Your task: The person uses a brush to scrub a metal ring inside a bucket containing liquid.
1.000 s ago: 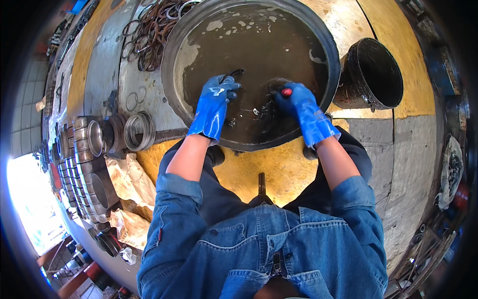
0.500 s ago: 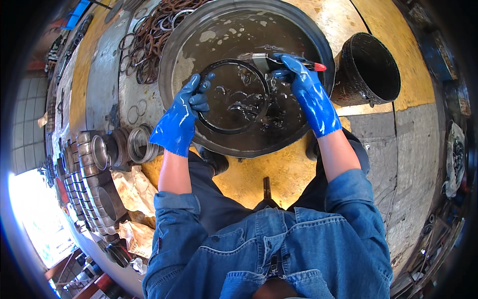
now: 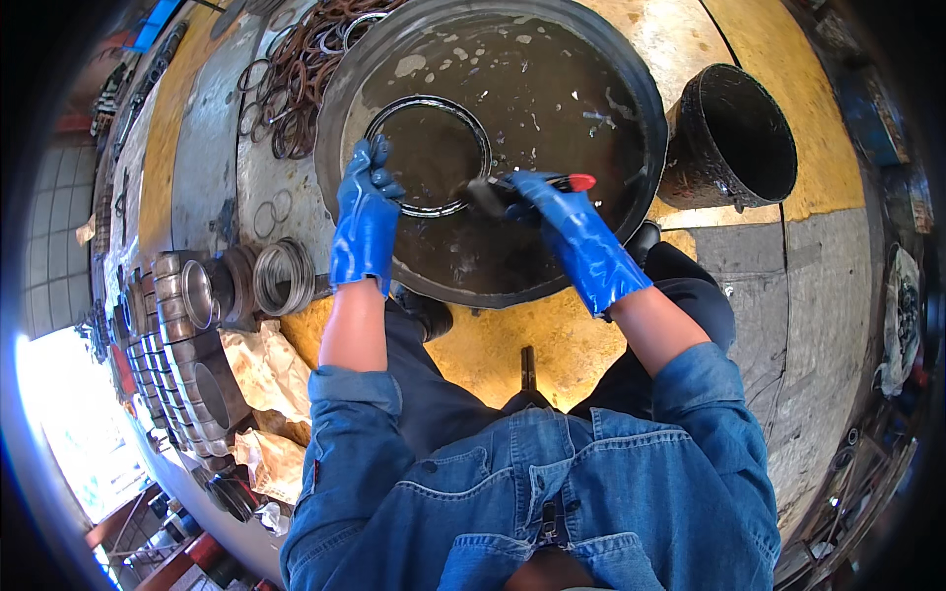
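Ideally, the left hand (image 3: 368,202), pinching the dark ring (image 3: 430,100), steadies it over the basin (image 3: 645,108) while the right hand (image 3: 552,212), gripping the red-tipped brush (image 3: 486,197), strokes evenly around.

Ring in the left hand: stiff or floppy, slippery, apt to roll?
Probably stiff: the ring looks evenly round, though the left hand grips it at one edge. Likely slippery: its surface glistens and the basin holds murky liquid. Could roll if stood on edge, given its circular outline.

Hands (image 3: 367,207) in glossy blue gloves (image 3: 594,258), denim jacket (image 3: 473,483) with rolled cuffs (image 3: 357,387), front zip (image 3: 549,522), dark trousers (image 3: 426,396), dark shoes (image 3: 428,313)
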`<state>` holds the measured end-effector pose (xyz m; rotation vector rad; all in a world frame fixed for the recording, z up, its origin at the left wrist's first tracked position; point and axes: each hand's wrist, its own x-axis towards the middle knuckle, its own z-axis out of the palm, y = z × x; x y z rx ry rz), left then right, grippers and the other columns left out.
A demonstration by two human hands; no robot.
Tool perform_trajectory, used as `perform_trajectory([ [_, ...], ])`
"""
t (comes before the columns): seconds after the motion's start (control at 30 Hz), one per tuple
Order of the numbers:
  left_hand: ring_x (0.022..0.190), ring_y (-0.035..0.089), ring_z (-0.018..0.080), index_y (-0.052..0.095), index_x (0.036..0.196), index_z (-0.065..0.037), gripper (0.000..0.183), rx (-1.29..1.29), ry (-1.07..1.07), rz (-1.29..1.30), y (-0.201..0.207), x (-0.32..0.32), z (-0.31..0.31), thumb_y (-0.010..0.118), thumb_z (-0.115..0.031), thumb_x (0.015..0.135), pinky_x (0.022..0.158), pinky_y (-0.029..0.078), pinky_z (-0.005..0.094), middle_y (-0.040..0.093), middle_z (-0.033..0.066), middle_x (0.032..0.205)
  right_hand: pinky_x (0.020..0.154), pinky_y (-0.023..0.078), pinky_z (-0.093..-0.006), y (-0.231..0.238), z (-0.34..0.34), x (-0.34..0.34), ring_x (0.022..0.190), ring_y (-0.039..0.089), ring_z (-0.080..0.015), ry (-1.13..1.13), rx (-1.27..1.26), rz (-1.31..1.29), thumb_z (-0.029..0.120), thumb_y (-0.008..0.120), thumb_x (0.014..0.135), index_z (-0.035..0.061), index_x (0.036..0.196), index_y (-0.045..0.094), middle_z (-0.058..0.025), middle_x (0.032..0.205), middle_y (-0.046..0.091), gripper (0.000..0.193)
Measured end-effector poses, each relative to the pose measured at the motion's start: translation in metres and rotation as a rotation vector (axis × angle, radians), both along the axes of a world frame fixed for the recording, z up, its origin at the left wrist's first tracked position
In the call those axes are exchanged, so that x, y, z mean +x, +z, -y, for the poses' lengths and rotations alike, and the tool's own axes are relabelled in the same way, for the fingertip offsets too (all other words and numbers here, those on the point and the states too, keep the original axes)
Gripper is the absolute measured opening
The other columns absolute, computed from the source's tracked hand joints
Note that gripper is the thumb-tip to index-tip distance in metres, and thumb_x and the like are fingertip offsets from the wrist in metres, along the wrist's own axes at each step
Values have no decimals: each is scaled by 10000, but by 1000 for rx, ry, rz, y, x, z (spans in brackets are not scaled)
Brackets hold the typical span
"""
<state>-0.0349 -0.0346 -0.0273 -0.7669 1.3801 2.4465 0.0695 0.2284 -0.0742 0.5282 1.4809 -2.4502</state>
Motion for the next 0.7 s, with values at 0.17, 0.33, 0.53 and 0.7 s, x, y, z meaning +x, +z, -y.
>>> perform_trajectory([
  [0.17, 536, 405, 60, 661, 1222, -110, 309, -209, -100, -163, 4, 15, -22, 638, -324, 1000, 479, 316, 244, 696, 0, 927, 774, 577, -308, 49, 31, 11, 860, 713, -176, 7, -70, -2, 260, 769, 925, -2, 1111, 741, -112, 1011, 755, 323],
  [0.33, 478, 398, 66, 666, 1233, -82, 315, -324, -167, -223, 7, 20, -46, 641, -298, 1005, 439, 283, 236, 710, 61, 845, 766, 552, -303, 34, 32, 16, 829, 704, -177, 62, 48, 63, 239, 741, 929, -12, 1047, 758, -86, 954, 758, 278],
  [0.53, 467, 418, 63, 656, 1231, -52, 316, -389, -232, -232, 18, 27, -45, 664, -265, 998, 427, 296, 222, 726, 89, 858, 791, 564, -380, 24, 10, -6, 860, 725, -285, 249, 880, -62, 379, 690, 900, 94, 1004, 758, -142, 919, 747, 311],
  [0.7, 556, 464, 56, 662, 1235, -55, 346, -448, -384, -150, 28, 39, -52, 682, -296, 988, 505, 365, 210, 741, 72, 886, 766, 578, -450, 14, -2, -21, 897, 721, -352, 124, 1346, -631, 265, 653, 902, 153, 1209, 683, -139, 1132, 725, 328],
])
